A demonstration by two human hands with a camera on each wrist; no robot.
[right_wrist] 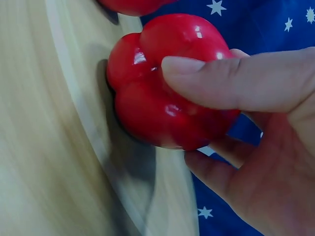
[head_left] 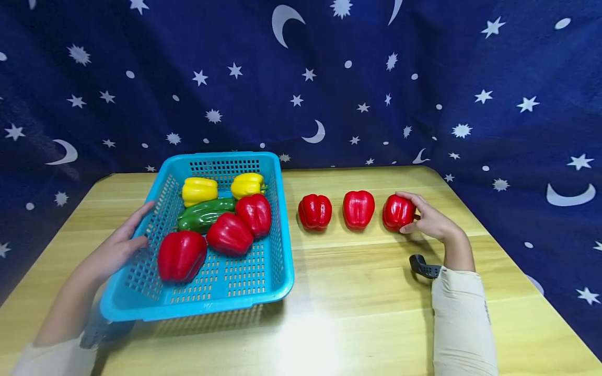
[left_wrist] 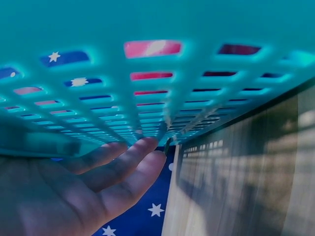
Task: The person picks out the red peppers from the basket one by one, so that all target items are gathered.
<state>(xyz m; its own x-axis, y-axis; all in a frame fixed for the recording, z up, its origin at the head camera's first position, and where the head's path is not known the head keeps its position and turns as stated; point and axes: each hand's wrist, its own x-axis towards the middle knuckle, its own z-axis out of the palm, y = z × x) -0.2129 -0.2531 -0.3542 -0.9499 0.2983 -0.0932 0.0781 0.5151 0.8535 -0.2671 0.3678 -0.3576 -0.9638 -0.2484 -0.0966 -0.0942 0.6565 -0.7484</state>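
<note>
My left hand [head_left: 115, 250] grips the left rim of a blue perforated plastic basket [head_left: 221, 308]; in the left wrist view its fingers [left_wrist: 123, 172] lie against the outside of the basket. The basket's front edge is raised, with a shadow below. Inside are two yellow bell peppers [head_left: 199, 191], long green vegetables [head_left: 204, 214] and three red bell peppers [head_left: 182, 256]. On the right, my right hand [head_left: 433, 220] holds another red bell pepper [right_wrist: 172, 88] between thumb and fingers, close to the tabletop. Its stem end faces the palm.
Two more red bell peppers [head_left: 315, 212] stand in a row between the basket and my right hand on the wooden table [head_left: 367, 292]. Behind the table hangs a dark blue cloth [head_left: 263, 83] with white stars and moons. Black wrist straps show at both wrists.
</note>
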